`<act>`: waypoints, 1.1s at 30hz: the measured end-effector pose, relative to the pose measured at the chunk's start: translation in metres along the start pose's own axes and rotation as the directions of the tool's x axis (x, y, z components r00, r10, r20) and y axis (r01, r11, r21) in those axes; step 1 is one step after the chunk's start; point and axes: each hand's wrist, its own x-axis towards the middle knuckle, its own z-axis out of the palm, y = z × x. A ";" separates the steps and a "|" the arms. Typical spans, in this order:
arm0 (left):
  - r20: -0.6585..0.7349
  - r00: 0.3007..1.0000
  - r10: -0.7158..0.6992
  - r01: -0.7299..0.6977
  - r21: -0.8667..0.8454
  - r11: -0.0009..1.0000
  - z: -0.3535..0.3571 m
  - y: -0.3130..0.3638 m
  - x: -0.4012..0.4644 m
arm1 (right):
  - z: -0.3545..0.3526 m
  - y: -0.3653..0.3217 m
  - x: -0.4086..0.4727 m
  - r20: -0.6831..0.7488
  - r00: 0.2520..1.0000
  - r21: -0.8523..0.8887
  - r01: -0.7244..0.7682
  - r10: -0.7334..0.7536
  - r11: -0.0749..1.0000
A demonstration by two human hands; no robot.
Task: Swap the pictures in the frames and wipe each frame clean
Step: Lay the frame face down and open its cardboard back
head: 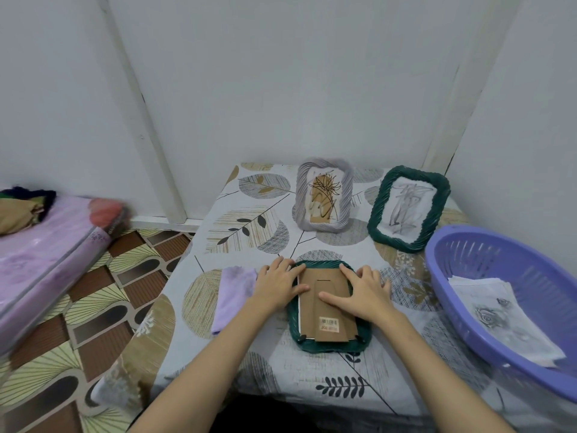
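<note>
Cloth (234, 295) lay left of the face-down green frame (327, 342) at the table's near middle. Left hand (276, 284) and right hand (363, 292) lay flat, fingers spread, on the backing board (324, 307). Best press evenly, then turn the clips.

The table (249, 364), covered in a leaf-print cloth, carries a face-down green frame (327, 343), with a lilac cloth (232, 296) just left of it, a grey frame (324, 195) and second green frame (409, 209) behind it, and a purple basket (487, 310) to its right.
</note>
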 end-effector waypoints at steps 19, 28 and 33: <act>-0.269 0.956 0.113 -0.219 -0.405 0.888 0.026 0.004 -0.096 | 0.026 0.030 -0.089 -0.176 0.973 0.227 0.187 -0.149 0.956; -0.199 0.976 0.085 -0.174 -0.483 0.858 0.030 0.003 -0.089 | 0.029 0.028 -0.091 -0.230 0.966 0.294 0.185 -0.118 0.938; -0.128 0.990 0.064 -0.124 -0.542 0.831 0.029 0.003 -0.090 | 0.032 0.028 -0.089 -0.252 0.961 0.303 0.191 -0.115 0.934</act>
